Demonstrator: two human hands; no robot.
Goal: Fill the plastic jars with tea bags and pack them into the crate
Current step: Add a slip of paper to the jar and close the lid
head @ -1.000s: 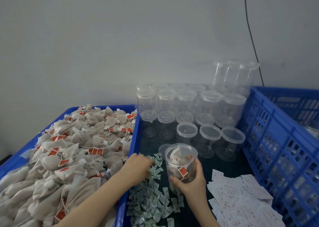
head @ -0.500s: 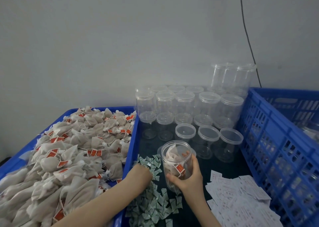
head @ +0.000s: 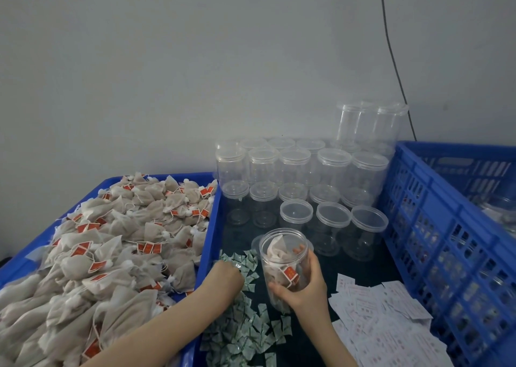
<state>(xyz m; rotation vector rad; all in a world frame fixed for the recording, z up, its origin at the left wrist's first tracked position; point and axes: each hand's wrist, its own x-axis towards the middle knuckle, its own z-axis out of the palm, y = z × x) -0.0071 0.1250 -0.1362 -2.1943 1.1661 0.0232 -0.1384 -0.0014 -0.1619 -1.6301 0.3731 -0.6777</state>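
Lidded jars (head: 332,218) block the back; blue crate (head: 435,227) walls the right.

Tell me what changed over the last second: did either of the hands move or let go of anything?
The left hand drew back toward the person along the pile of small green-and-white packets and now rests on it, fingers curled down. The right hand kept its grip on the open jar holding tea bags, hardly shifting. Nothing was let go. The empty jars, paper slips and tea bag heap stayed put.

Left grip (head: 227,274) curled, knuckles up; right grip (head: 303,288) wrapped, thumb forward.
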